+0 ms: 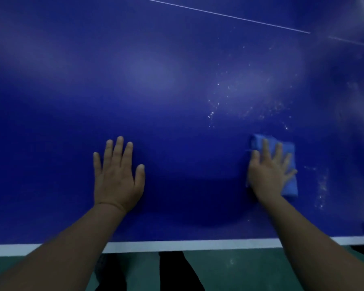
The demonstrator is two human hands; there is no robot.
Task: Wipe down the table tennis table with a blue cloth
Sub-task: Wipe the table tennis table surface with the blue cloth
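The dark blue table tennis table (177,80) fills most of the head view. My right hand (268,171) lies flat with spread fingers on a folded light blue cloth (290,185), pressing it onto the table at the right. My left hand (118,175) rests palm down on the bare table surface to the left, fingers straight. White specks and smears of dust (240,101) dot the table above and to the right of the cloth.
A white edge line (177,245) runs along the table's near edge. A thin white line (219,14) crosses the far surface. Below the edge are a green floor (229,269) and dark table legs (172,271).
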